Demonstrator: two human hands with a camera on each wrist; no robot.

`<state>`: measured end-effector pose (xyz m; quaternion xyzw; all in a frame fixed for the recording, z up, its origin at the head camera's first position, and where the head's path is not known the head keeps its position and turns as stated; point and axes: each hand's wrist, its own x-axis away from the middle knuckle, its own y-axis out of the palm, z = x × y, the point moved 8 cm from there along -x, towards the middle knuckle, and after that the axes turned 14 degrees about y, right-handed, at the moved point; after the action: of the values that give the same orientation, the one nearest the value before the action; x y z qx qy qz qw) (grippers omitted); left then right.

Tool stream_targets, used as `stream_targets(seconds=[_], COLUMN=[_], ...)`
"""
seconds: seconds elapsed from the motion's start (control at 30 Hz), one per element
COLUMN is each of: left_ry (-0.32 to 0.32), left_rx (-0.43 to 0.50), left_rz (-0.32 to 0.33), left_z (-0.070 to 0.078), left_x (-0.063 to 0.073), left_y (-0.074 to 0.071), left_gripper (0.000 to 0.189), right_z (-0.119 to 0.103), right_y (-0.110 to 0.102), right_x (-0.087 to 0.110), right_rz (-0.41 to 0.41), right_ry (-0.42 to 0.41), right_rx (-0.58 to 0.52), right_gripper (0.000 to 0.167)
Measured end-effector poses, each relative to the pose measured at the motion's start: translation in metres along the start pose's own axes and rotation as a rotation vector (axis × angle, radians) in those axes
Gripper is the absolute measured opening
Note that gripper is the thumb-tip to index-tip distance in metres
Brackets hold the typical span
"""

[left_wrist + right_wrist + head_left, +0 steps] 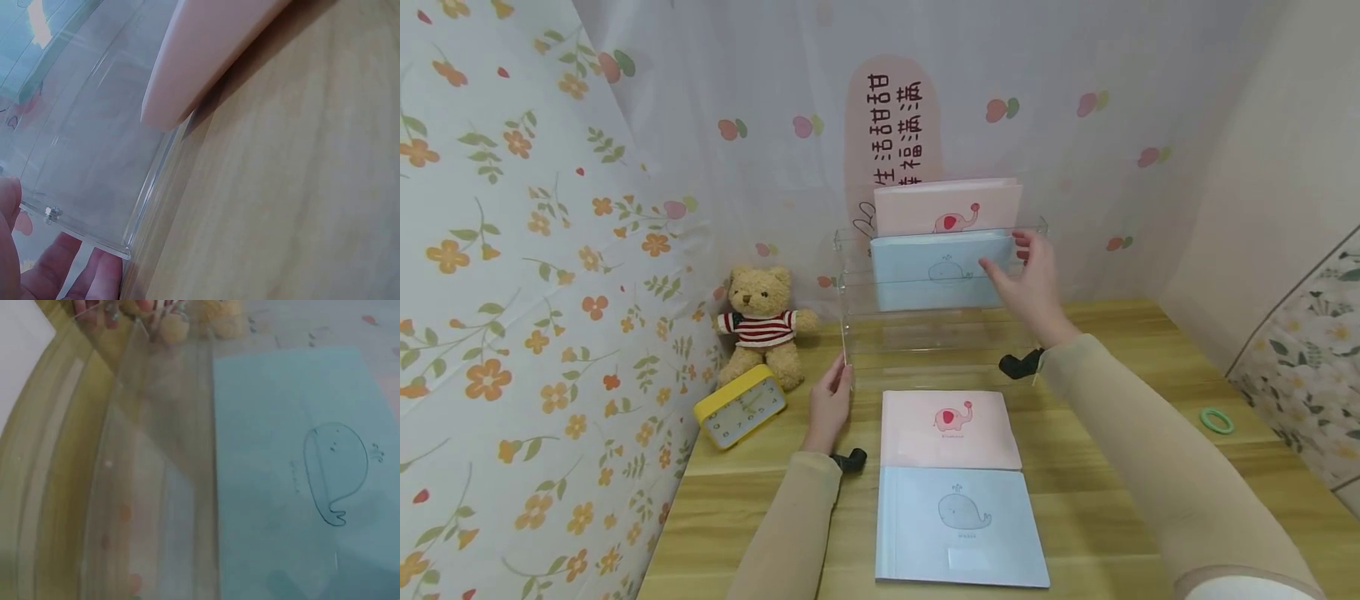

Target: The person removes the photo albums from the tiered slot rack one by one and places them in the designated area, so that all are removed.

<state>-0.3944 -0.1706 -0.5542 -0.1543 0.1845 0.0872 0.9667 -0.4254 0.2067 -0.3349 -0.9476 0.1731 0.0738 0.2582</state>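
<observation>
A clear acrylic rack [917, 337] stands against the back curtain. In its upper tier sits a blue whale booklet [910, 275], in front of a pink elephant booklet [917, 208] that rises higher. My right hand [1037, 287] holds the blue booklet by its upper right side, thumb across the front and fingers at the edge. The right wrist view shows the blue booklet's whale cover [275, 456], with the hand itself out of frame. My left hand [829, 408] grips the rack's lower left edge; in the left wrist view its fingers [53, 265] wrap the clear side panel.
On the wooden table before the rack lie another pink elephant booklet [910, 429] and another blue whale booklet [917, 533]. Left of the rack are a teddy bear [763, 329] and a yellow clock [741, 406]. A green ring [1217, 420] lies far right.
</observation>
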Motion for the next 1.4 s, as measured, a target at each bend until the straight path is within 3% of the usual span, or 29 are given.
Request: stream_targets(seconds=[0.2, 0.5, 0.67, 1.0, 1.17, 1.4], left_ry=[0.001, -0.008, -0.008, 0.010, 0.015, 0.012], left_rx=[0.004, 0.012, 0.008, 0.007, 0.000, 0.004], left_rz=[-0.005, -0.009, -0.010, -0.006, -0.001, 0.000], left_z=[-0.002, -0.002, -0.003, -0.003, -0.001, 0.000], left_x=[0.001, 0.000, 0.000, 0.000, 0.000, 0.001], left_y=[0.001, 0.000, 0.001, 0.000, -0.001, -0.001], left_gripper=[0.048, 0.048, 0.048, 0.048, 0.046, 0.048], right_z=[0.001, 0.000, -0.004, -0.012, -0.016, -0.014], right_y=[0.000, 0.009, 0.009, 0.017, 0.020, 0.021], right_x=[-0.016, -0.019, -0.021, -0.032, -0.033, -0.033], right_rz=[-0.046, -0.079, -0.045, -0.094, -0.131, -0.138], right_ry=[0.038, 0.094, 0.089, 0.024, 0.062, 0.194], right_rx=[-0.011, -0.006, -0.001, 0.080, 0.101, -0.012], right_gripper=[0.082, 0.091, 0.086, 0.059, 0.058, 0.040])
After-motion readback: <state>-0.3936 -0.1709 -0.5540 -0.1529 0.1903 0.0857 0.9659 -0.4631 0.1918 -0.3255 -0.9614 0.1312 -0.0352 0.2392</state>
